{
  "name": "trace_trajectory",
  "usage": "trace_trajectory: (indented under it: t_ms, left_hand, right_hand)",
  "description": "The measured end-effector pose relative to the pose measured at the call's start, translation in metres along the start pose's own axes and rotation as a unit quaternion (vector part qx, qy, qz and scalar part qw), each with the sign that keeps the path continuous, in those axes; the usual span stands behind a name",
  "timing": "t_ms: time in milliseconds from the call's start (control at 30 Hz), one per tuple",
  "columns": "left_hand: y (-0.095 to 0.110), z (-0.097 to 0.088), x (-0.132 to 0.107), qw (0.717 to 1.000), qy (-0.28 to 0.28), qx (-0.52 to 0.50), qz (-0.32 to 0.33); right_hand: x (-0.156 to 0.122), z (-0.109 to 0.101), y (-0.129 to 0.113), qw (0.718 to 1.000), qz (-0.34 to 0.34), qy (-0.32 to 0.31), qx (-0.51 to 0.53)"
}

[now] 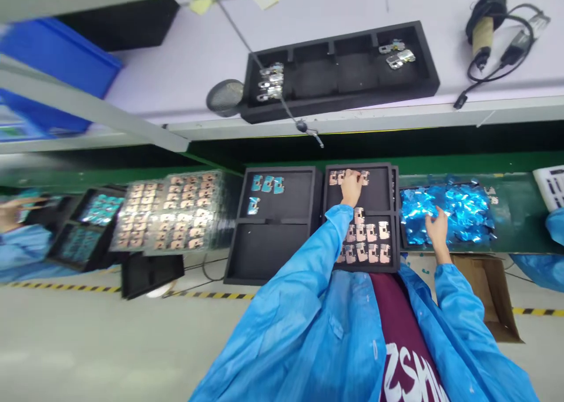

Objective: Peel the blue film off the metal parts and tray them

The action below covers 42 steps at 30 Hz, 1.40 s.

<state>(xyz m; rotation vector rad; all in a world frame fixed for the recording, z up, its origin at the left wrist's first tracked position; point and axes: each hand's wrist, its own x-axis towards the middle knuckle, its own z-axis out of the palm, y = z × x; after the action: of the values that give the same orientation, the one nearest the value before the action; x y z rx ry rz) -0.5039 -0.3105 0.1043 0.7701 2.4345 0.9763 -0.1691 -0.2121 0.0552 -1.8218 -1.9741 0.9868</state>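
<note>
My left hand [351,187] reaches into the far compartment of a black foam tray [392,184], its fingers curled down on a row of small copper-coloured parts [335,177]. What the fingers grip is hidden. The near compartment of the same tray holds several more copper-coloured parts [368,240]. My right hand [437,228] hovers with fingers spread over a pile of shiny blue film scraps [462,211] to the right of the tray. Both arms wear blue smock sleeves.
A second black tray [273,255] to the left holds a few blue-covered parts [267,184]. Sheets of copper parts [171,211] lie further left. A long black tray [339,102] with metal pieces sits on the white shelf above. Another person's hand [11,211] shows at far left. A cardboard box [493,290] stands below.
</note>
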Motion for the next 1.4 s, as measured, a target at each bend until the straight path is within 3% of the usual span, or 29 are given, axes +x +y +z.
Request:
trace_trajectory:
  t_ms: [100, 200, 267, 333, 433, 600, 733, 800, 867, 967, 1033, 1167, 1267, 1400]
  left_hand:
    - [-0.008, -0.033, -0.017, 0.998, 0.043, 0.021, 0.029]
    - [-0.037, -0.093, -0.034, 0.985, 0.151, 0.061, 0.054]
    - [-0.063, -0.135, -0.039, 0.971, 0.215, 0.108, -0.012]
    - [-0.088, -0.167, -0.038, 0.954, 0.236, 0.141, -0.121]
    - [-0.112, -0.186, -0.029, 0.939, 0.241, 0.138, -0.204]
    - [-0.118, -0.194, -0.017, 0.939, 0.264, 0.070, -0.208]
    - [-0.102, -0.202, -0.029, 0.952, 0.242, -0.025, -0.187]
    - [-0.082, -0.191, -0.049, 0.963, 0.202, -0.100, -0.151]
    - [-0.053, -0.170, -0.078, 0.964, 0.126, -0.218, -0.087]
    - [-0.002, -0.135, -0.127, 0.931, -0.016, -0.363, -0.019]
    - [0.028, -0.120, -0.152, 0.921, -0.078, -0.381, -0.010]
    - [0.063, -0.111, -0.169, 0.928, -0.101, -0.356, 0.040]
    - [0.072, -0.114, -0.168, 0.947, -0.093, -0.290, 0.105]
    - [0.077, -0.114, -0.168, 0.959, -0.055, -0.228, 0.159]
  right_hand:
    - [-0.005, -0.003, 0.003, 0.997, -0.074, 0.004, 0.014]
    - [-0.013, -0.009, 0.007, 0.993, -0.116, 0.004, 0.029]
    - [-0.021, -0.013, 0.004, 0.992, -0.116, -0.009, 0.038]
    - [-0.029, -0.015, -0.003, 0.993, -0.109, -0.024, 0.049]
    - [-0.040, -0.012, -0.018, 0.992, -0.109, -0.036, 0.055]
    - [-0.049, -0.008, -0.039, 0.987, -0.144, -0.048, 0.058]
    - [-0.067, -0.016, -0.070, 0.981, -0.164, -0.048, 0.093]
    - [-0.085, -0.023, -0.099, 0.973, -0.181, -0.056, 0.134]
    - [-0.104, -0.030, -0.136, 0.956, -0.215, -0.081, 0.184]
    - [-0.123, -0.033, -0.187, 0.920, -0.273, -0.141, 0.245]
    - [-0.126, -0.034, -0.207, 0.909, -0.278, -0.158, 0.266]
    - [-0.123, -0.042, -0.213, 0.914, -0.239, -0.168, 0.283]
    - [-0.123, -0.050, -0.207, 0.907, -0.235, -0.179, 0.301]
    - [-0.124, -0.057, -0.203, 0.904, -0.279, -0.171, 0.275]
